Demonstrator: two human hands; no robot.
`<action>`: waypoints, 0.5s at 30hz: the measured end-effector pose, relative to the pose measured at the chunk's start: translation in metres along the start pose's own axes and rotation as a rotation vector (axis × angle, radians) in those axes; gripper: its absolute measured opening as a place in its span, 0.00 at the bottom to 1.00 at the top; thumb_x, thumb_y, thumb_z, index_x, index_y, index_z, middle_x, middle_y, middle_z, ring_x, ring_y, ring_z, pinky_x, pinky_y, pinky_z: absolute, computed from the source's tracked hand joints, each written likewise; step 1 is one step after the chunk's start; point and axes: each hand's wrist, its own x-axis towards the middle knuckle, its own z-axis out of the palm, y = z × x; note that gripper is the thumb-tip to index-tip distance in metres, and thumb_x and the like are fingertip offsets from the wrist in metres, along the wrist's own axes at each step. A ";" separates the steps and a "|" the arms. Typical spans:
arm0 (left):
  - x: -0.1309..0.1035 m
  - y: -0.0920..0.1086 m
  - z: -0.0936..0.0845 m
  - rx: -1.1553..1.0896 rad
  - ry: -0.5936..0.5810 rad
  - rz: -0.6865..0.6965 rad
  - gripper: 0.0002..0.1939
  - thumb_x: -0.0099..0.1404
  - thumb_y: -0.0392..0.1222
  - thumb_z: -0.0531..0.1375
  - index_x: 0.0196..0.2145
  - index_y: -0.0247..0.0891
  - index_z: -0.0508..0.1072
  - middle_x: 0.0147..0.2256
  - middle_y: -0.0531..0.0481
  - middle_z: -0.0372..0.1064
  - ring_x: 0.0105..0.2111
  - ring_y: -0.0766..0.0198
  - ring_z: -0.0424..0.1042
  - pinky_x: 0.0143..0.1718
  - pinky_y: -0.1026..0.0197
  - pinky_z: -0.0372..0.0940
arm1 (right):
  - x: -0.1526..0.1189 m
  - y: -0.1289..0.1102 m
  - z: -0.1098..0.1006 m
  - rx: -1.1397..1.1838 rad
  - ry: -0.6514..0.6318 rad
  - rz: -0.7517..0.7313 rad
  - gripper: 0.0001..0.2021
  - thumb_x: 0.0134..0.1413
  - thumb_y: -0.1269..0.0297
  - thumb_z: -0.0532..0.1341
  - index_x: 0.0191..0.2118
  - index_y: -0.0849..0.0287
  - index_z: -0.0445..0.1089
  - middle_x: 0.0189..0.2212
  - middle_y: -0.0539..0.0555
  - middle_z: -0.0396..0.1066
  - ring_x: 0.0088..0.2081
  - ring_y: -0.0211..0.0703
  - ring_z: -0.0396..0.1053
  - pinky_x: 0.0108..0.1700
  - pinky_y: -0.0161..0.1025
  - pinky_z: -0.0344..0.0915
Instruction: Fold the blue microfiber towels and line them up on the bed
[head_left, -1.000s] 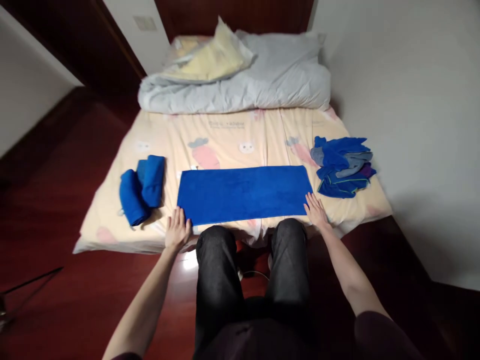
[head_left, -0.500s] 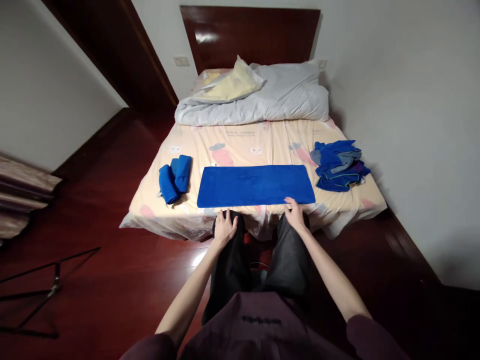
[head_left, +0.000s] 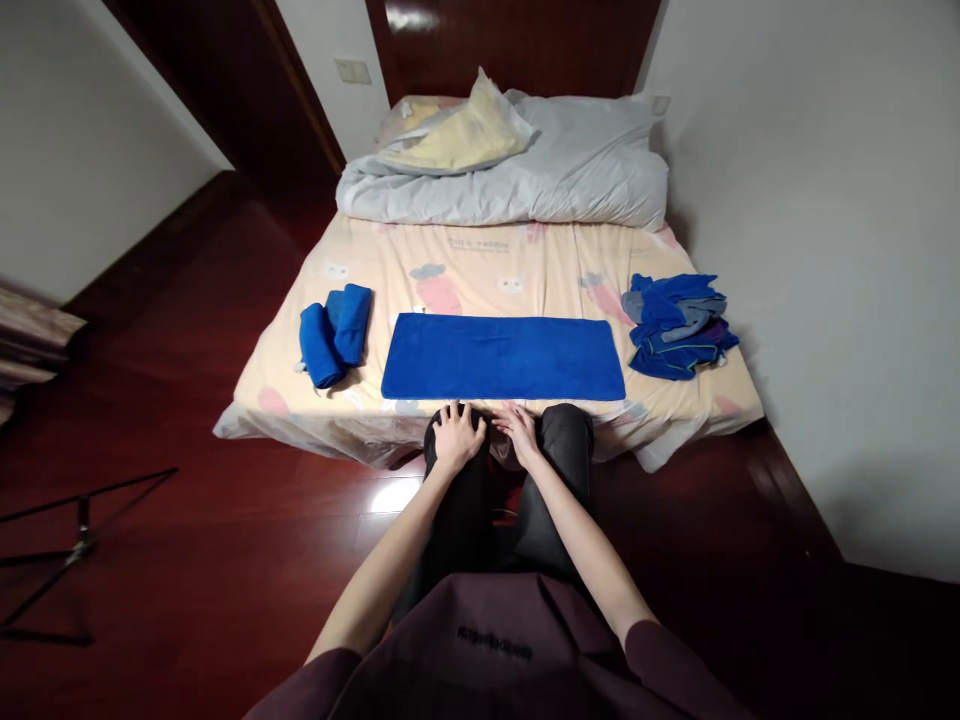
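Observation:
A blue towel (head_left: pixel 502 358) lies spread flat as a long rectangle across the front of the bed. Just below its near edge, my left hand (head_left: pixel 456 438) rests on my left knee with its fingers apart, holding nothing. My right hand (head_left: pixel 517 430) hovers between the knees near the bed's front edge, fingers stretched out and nothing in them. Rolled blue towels (head_left: pixel 335 337) sit together to the left of the flat one. On the right is a loose heap of blue and grey cloths (head_left: pixel 681 325).
The bed (head_left: pixel 495 265) has a patterned sheet. A grey quilt (head_left: pixel 577 165) and a yellow pillow (head_left: pixel 476 130) lie at its far end, before a dark headboard (head_left: pixel 517 50). At lower left, black tripod legs (head_left: pixel 79 545) stand on the red floor. A wall borders the right side.
My right hand has moved left, from the right knee by the towel's edge to between the knees. My left hand stays on the left knee. The view has tilted down slightly.

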 end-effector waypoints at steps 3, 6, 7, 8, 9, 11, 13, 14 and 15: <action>0.001 0.001 0.000 -0.001 0.001 0.006 0.28 0.74 0.53 0.50 0.64 0.37 0.69 0.69 0.33 0.59 0.67 0.39 0.58 0.59 0.39 0.65 | 0.004 0.004 0.003 0.096 0.020 0.079 0.14 0.59 0.64 0.65 0.50 0.59 0.71 0.38 0.54 0.83 0.30 0.39 0.80 0.35 0.32 0.73; 0.002 0.002 0.001 0.011 -0.001 0.016 0.27 0.74 0.54 0.50 0.63 0.37 0.69 0.68 0.34 0.59 0.66 0.39 0.59 0.58 0.39 0.66 | 0.009 0.008 0.002 0.161 0.026 0.113 0.10 0.59 0.65 0.64 0.46 0.57 0.70 0.40 0.53 0.84 0.33 0.39 0.81 0.37 0.33 0.73; 0.003 0.003 0.001 0.017 -0.004 0.019 0.27 0.74 0.54 0.50 0.63 0.37 0.69 0.68 0.34 0.59 0.66 0.39 0.59 0.58 0.39 0.66 | 0.012 0.009 0.001 0.177 0.028 0.115 0.09 0.59 0.65 0.64 0.45 0.57 0.70 0.41 0.53 0.83 0.34 0.39 0.81 0.37 0.33 0.73; 0.003 0.004 0.001 0.023 -0.007 0.023 0.27 0.74 0.53 0.50 0.63 0.38 0.69 0.68 0.34 0.60 0.66 0.39 0.59 0.58 0.39 0.66 | 0.014 0.010 0.000 0.191 0.030 0.117 0.08 0.59 0.65 0.64 0.44 0.56 0.70 0.42 0.53 0.83 0.35 0.39 0.81 0.38 0.32 0.73; 0.004 0.005 0.001 0.030 -0.012 0.025 0.27 0.74 0.53 0.50 0.63 0.38 0.70 0.68 0.34 0.60 0.66 0.39 0.59 0.58 0.38 0.66 | 0.016 0.011 -0.001 0.203 0.034 0.120 0.07 0.59 0.65 0.64 0.43 0.56 0.70 0.43 0.53 0.83 0.36 0.39 0.81 0.38 0.33 0.73; 0.006 0.007 0.001 0.043 -0.018 0.029 0.27 0.74 0.53 0.49 0.62 0.37 0.70 0.67 0.34 0.61 0.65 0.38 0.59 0.57 0.38 0.66 | 0.020 0.013 -0.001 0.223 0.039 0.133 0.06 0.60 0.64 0.64 0.42 0.55 0.70 0.44 0.53 0.83 0.37 0.39 0.81 0.39 0.33 0.74; 0.009 0.009 0.001 0.050 -0.024 0.029 0.27 0.74 0.53 0.49 0.62 0.37 0.70 0.66 0.33 0.62 0.65 0.36 0.59 0.57 0.36 0.66 | 0.024 0.015 0.001 0.238 0.039 0.145 0.06 0.60 0.63 0.64 0.42 0.54 0.69 0.45 0.52 0.83 0.38 0.39 0.81 0.40 0.34 0.74; 0.010 0.010 0.001 0.050 -0.029 0.028 0.27 0.74 0.53 0.49 0.62 0.38 0.71 0.66 0.33 0.62 0.65 0.36 0.58 0.57 0.36 0.66 | 0.026 0.016 0.002 0.243 0.035 0.148 0.06 0.60 0.63 0.64 0.42 0.53 0.69 0.46 0.52 0.83 0.38 0.39 0.81 0.40 0.34 0.75; 0.011 0.011 0.001 0.048 -0.035 0.027 0.27 0.74 0.53 0.49 0.62 0.38 0.70 0.66 0.33 0.62 0.65 0.36 0.58 0.57 0.35 0.65 | 0.028 0.017 0.003 0.246 0.032 0.150 0.06 0.59 0.63 0.64 0.42 0.53 0.69 0.46 0.52 0.83 0.39 0.39 0.81 0.41 0.34 0.75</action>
